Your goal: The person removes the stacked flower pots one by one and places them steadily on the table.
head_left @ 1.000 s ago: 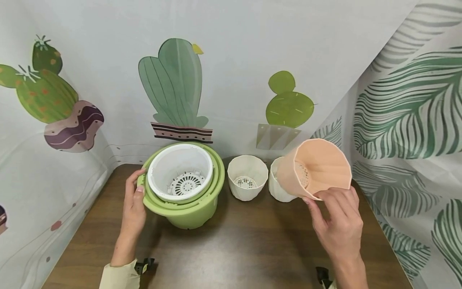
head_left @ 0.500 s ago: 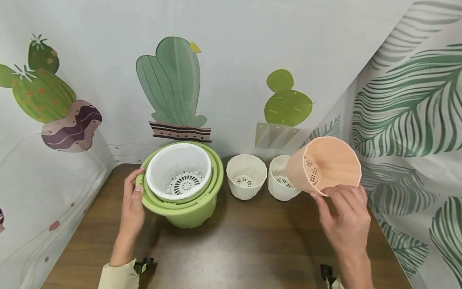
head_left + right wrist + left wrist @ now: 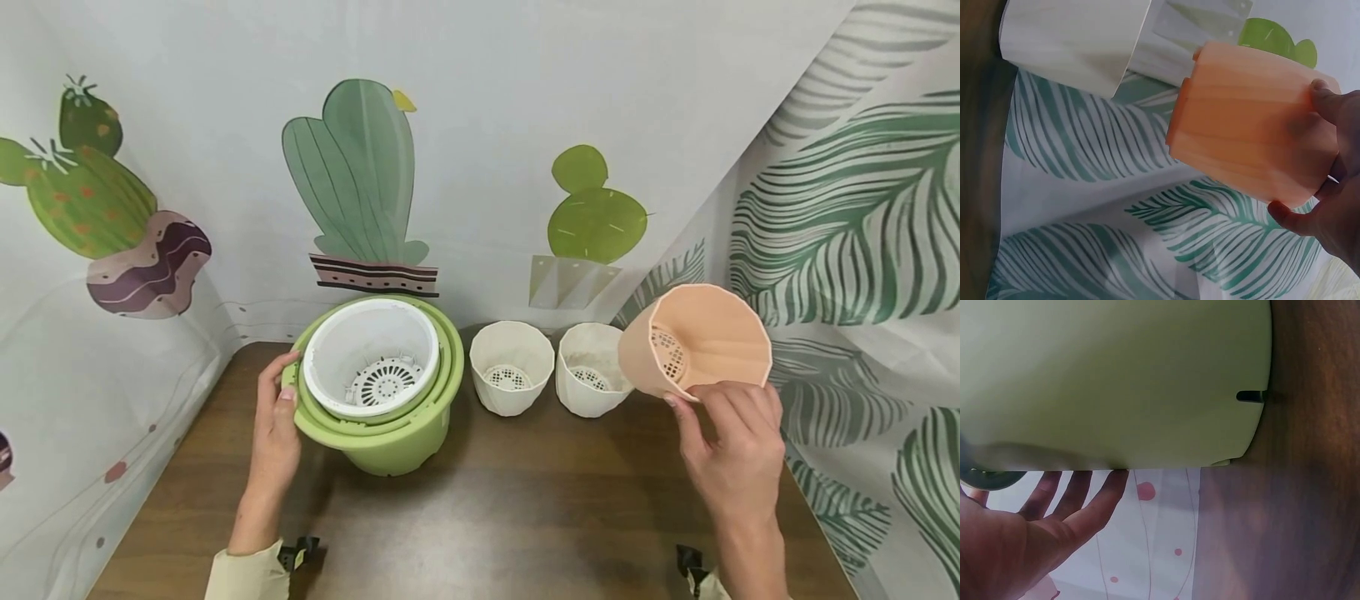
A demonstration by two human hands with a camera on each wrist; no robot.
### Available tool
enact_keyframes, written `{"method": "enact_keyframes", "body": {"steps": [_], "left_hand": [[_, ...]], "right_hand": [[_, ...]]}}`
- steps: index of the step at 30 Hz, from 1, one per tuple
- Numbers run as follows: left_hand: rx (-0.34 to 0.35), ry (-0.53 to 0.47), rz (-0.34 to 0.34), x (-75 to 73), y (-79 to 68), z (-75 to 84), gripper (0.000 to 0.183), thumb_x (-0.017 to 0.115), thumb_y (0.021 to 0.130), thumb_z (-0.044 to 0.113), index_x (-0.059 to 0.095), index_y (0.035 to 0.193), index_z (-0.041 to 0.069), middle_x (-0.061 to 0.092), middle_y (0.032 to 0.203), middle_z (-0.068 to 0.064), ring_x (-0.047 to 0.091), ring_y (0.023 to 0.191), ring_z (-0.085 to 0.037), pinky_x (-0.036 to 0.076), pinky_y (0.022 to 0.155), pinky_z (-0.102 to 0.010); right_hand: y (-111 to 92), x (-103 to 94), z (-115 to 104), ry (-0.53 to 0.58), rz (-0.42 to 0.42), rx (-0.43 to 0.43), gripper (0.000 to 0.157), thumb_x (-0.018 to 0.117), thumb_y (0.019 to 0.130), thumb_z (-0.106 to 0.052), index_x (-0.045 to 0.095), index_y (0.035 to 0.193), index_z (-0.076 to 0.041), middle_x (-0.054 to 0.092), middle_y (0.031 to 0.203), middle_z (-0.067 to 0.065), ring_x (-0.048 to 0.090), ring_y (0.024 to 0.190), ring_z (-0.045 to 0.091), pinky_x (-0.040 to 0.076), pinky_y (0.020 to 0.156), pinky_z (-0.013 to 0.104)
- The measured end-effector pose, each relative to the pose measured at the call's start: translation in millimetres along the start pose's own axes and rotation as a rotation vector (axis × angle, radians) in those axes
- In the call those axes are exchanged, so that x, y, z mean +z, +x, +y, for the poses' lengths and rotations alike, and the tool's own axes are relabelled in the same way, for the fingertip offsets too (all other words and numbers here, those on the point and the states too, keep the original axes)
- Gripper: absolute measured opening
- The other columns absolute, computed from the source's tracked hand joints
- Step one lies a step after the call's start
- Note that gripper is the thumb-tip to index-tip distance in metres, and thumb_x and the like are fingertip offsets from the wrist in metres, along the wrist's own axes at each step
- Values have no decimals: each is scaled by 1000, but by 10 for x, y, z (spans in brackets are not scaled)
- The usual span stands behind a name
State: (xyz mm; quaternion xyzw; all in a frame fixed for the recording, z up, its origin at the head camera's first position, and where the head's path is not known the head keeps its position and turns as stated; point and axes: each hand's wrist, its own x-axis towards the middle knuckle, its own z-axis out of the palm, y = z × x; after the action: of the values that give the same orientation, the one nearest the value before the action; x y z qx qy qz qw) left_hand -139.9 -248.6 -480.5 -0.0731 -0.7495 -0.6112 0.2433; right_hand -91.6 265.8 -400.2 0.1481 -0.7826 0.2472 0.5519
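My left hand [image 3: 273, 433] holds the rim of a large green flower pot [image 3: 401, 446], thumb at the edge. In the left wrist view my fingers [image 3: 1110, 490] press against its side [image 3: 1147, 387]. A second green pot and a white pot [image 3: 367, 329] with a slotted bottom nest inside it. On the right, my right hand [image 3: 738, 450] pinches the near rim of a peach faceted flower pot [image 3: 720, 333]. It is tilted, its mouth toward me and its holed bottom showing inside. The right wrist view shows this peach pot [image 3: 1241, 119] raised above the table, thumb and fingers at its rim.
Two cream faceted pots [image 3: 517, 342] with holed bottoms stand side by side at the back of the brown wooden table [image 3: 495, 500]. The right one's rim meets the peach pot's edge in the head view. Behind hangs a white cloth [image 3: 480, 167] printed with cacti and leaves.
My right hand has carried the peach pot to the right, uncovering more of the right cream pot. My left hand has stayed on the green pot.
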Motion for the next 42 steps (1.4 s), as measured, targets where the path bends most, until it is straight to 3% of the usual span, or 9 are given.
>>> {"method": "enact_keyframes", "body": {"steps": [10,19,36,42], "left_hand": [[16,-16,-3,3,-6,-13,48,35,110,12,44,157,6,44,156,-4,46,134,-14,34,110,-17],[14,-24,-8,2,-4,-19,47,34,111,10,43,157,6,43,156,-4,44,136,-14,33,112,-17],[28,-39,-4,5,5,-26,47,34,110,10,44,157,4,44,155,-6,45,134,-14,34,111,-17],[23,-40,-4,5,6,-25,48,34,110,10,44,157,4,45,155,-5,46,134,-14,34,111,-17]], "right_hand": [[-46,-35,171,-43,-27,27,47,75,97,-36,70,81,8,66,77,21,55,81,46,34,87,56],[-88,-80,327,-83,-37,55,25,84,82,-14,71,83,8,66,79,22,55,83,48,34,88,57],[-207,-100,580,-127,-155,97,21,87,78,-2,74,93,7,71,89,26,59,91,49,36,89,63],[-256,-52,667,-132,-162,111,21,87,77,0,74,92,6,71,90,25,60,92,50,37,88,64]]}}
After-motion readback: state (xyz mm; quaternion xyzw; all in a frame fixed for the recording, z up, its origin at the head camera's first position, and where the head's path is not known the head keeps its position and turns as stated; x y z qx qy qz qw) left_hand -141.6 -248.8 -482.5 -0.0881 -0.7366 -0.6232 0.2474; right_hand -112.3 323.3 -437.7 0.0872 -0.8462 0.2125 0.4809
